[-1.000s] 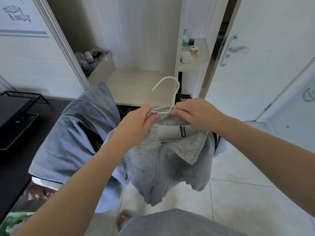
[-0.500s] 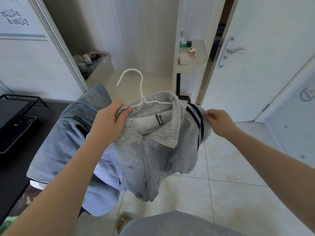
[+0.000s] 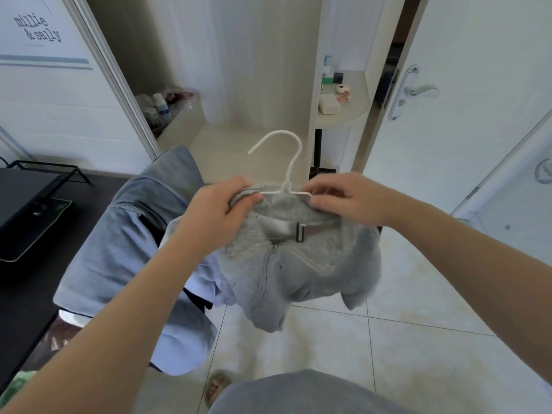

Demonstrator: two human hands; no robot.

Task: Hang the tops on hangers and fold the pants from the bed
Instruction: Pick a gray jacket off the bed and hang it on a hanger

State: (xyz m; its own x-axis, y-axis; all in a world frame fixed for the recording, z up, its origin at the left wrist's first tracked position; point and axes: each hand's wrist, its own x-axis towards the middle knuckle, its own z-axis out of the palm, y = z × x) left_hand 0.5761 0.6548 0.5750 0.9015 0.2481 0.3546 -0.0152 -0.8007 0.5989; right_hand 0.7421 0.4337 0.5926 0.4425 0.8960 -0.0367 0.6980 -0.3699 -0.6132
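Note:
A grey zip-up top [image 3: 298, 264] hangs in front of me on a white wire hanger [image 3: 285, 162], whose hook points up and left. My left hand [image 3: 221, 210] grips the left side of the collar together with the hanger's left arm. My right hand [image 3: 343, 198] pinches the collar at the hanger's right arm. The zip and a dark neck label face me. Most of the hanger's arms are hidden inside the cloth.
A light blue garment [image 3: 125, 249] drapes over a chair at the left. Behind stand an open wardrobe [image 3: 254, 85] with a low shelf, a corner shelf [image 3: 343, 109] with small items, and a white door [image 3: 478, 115]. A black desk [image 3: 24, 210] sits far left. Tiled floor lies below.
My right hand came back from the top's right shoulder to the collar by the hanger. The hanger and top shifted right and now sit centred between both hands.

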